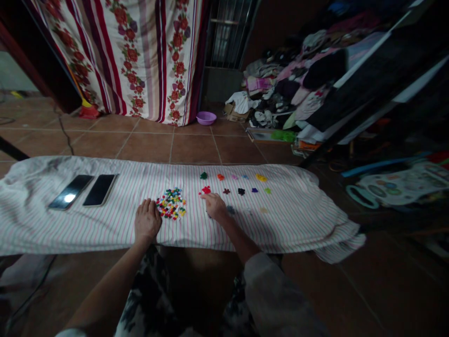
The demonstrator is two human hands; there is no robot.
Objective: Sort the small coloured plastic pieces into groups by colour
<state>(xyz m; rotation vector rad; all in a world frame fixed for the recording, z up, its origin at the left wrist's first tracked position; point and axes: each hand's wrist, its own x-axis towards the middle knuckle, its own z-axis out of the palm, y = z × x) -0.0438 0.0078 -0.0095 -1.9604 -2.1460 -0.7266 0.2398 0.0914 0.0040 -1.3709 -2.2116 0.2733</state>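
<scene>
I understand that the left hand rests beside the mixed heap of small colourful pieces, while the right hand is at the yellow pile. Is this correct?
The colour is wrong: the head view shows the right hand at the red pile. The left hand does rest beside the mixed heap.

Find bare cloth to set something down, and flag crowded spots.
Free: the striped cloth's right end, past the yellow pile and lime pile; its left end, outside the left phone; the strip between the right phone and left hand. Crowded: the mixed pile beside that hand, and the red pile at the right hand.
</scene>
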